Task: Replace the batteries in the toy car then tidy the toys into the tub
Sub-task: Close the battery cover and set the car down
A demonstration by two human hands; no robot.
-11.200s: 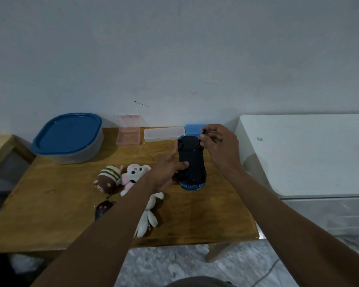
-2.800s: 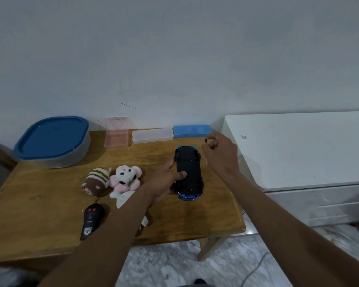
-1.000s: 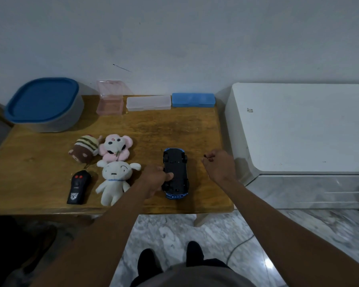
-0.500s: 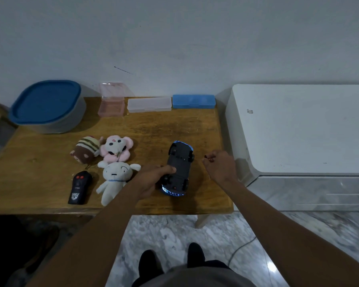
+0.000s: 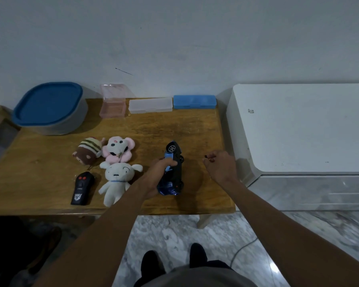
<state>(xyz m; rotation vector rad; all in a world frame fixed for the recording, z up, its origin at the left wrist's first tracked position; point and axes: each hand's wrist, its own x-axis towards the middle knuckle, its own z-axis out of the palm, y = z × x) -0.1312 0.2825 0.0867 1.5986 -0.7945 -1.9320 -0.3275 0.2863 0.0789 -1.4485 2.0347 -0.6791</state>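
The dark speck [image 5: 206,156] pinched by the right hand [image 5: 221,166] is too small to identify, the left hand [image 5: 156,174] covers part of the toy car [image 5: 176,175], and the blue lid [image 5: 48,102] hides the inside of the tub [image 5: 72,123].

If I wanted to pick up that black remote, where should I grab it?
Probably from above, pinching its two long sides mid-body: the remote lies flat on the table, slim and clear of the white plush beside it.

I am reading no legible text; the black plastic remote control [image 5: 81,188], at eight o'clock in my view, is showing a white print too blurred to make out.
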